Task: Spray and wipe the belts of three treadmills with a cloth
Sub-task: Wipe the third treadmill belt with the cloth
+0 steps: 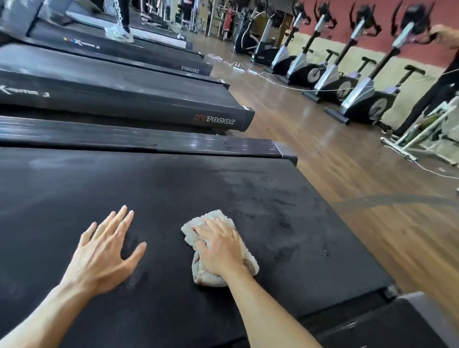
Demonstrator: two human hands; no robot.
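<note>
Pressing the cloth (220, 251) flat on the belt (170, 187), the right hand (220, 247) curls over it; left hand (104, 250) splays empty at nine o'clock. Bunched cloth may skip damp streaks at two o'clock.

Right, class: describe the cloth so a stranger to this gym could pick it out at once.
Find the nearest treadmill belt, the wide black surface filling the foreground. On it lie two bare hands; the cloth is the crumpled off-white towel pressed under the right hand. It is the only pale, soft thing on the belt.
</note>
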